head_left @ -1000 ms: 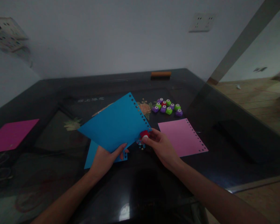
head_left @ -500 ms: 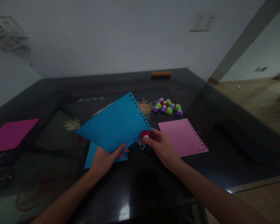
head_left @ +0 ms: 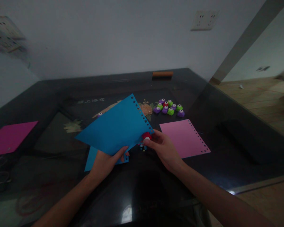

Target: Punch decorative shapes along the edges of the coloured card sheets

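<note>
left hand (head_left: 105,162): it holds the blue sheet (head_left: 115,127) from below, at the near corner. thumb on top, the other fingers under the paper, so it is a pinch on the sheet.
right hand (head_left: 164,148): it pinches a small red punch (head_left: 146,136) between thumb and fingers. the fingers are closed around it, not spread.
blue sheet: lifted above the table (head_left: 227,138), tilted, in front of the person and a little to the left of centre. its long edge with holes runs from the far top corner down to the near right corner.
row of holes (head_left: 142,115): along the right edge of the blue sheet. it ends just at the red punch.
key relation: the punch sits at the lower end of the holed edge, touching the paper there. the right hand is the nearer one to this edge; the left hand is at the opposite near corner and only carries the sheet.
second blue sheet (head_left: 91,157): it lies flat on the table under the lifted one, partly hidden by the left hand.
pink sheet (head_left: 182,138): flat on the table, just to the right of the right hand, with holes along its far right edge.
paper bits (head_left: 143,148): small pieces on the table below the punch.
other punches (head_left: 170,107): a group of purple, green and red ones, farther back, apart from both hands.
magenta sheet (head_left: 10,137): far to the left, well apart.
</note>
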`<state>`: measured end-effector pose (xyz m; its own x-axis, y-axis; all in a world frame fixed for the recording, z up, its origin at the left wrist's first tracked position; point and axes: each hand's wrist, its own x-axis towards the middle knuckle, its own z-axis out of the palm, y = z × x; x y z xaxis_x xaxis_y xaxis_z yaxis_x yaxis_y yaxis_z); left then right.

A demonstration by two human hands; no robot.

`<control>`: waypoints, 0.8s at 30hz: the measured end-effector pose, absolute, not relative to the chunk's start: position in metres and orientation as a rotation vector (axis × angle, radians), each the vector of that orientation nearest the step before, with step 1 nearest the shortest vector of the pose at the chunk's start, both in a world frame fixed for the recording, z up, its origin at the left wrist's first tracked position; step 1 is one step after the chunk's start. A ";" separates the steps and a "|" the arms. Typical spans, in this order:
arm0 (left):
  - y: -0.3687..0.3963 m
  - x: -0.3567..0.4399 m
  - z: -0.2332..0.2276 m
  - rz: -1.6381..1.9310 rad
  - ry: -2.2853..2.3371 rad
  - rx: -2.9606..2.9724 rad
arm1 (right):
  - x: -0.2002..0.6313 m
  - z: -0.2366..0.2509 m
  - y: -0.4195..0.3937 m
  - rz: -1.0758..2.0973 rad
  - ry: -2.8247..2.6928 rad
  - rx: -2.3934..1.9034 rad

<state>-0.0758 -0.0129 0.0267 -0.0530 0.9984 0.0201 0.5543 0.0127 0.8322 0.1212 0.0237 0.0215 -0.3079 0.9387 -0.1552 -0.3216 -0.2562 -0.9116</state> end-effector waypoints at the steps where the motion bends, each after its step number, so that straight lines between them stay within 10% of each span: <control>1: -0.013 -0.076 0.027 0.908 1.682 1.600 | 0.121 0.021 0.024 1.721 -1.017 -0.933; 24: -0.021 -0.098 0.011 0.921 1.657 2.109 | 0.129 0.030 0.020 1.598 -1.219 -0.844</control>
<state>-0.0983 -0.0206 0.0113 0.1270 0.9467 0.2961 0.7512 -0.2868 0.5945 0.1289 0.0201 0.0297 -0.3362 0.9417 0.0127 -0.2614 -0.0804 -0.9619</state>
